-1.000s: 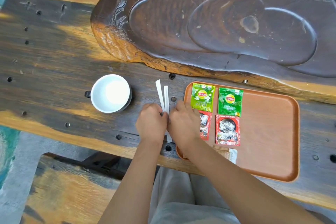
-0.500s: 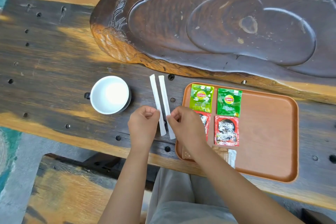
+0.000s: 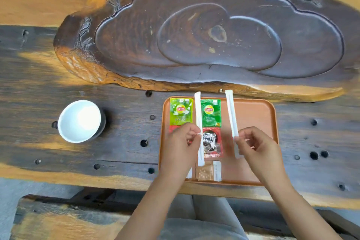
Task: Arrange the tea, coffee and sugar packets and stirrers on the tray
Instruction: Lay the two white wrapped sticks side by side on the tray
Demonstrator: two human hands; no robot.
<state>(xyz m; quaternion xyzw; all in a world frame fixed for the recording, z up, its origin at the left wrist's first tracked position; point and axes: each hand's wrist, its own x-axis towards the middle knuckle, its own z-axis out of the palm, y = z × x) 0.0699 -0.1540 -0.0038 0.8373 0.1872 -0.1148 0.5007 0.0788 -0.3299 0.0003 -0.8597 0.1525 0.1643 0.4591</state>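
Both stirrers had been lifted off the tabletop (image 3: 124, 138) and brought over the tray (image 3: 253, 115): left stirrer (image 3: 198, 115) pinched in the left hand (image 3: 183, 142), right stirrer (image 3: 231, 115) pinched in the right hand (image 3: 257, 144); only laying down remained.

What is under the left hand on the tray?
Under the left hand a red coffee packet shows only at its top corner on the tray; a white packet edge peeks out below the wrist. The rest is covered.
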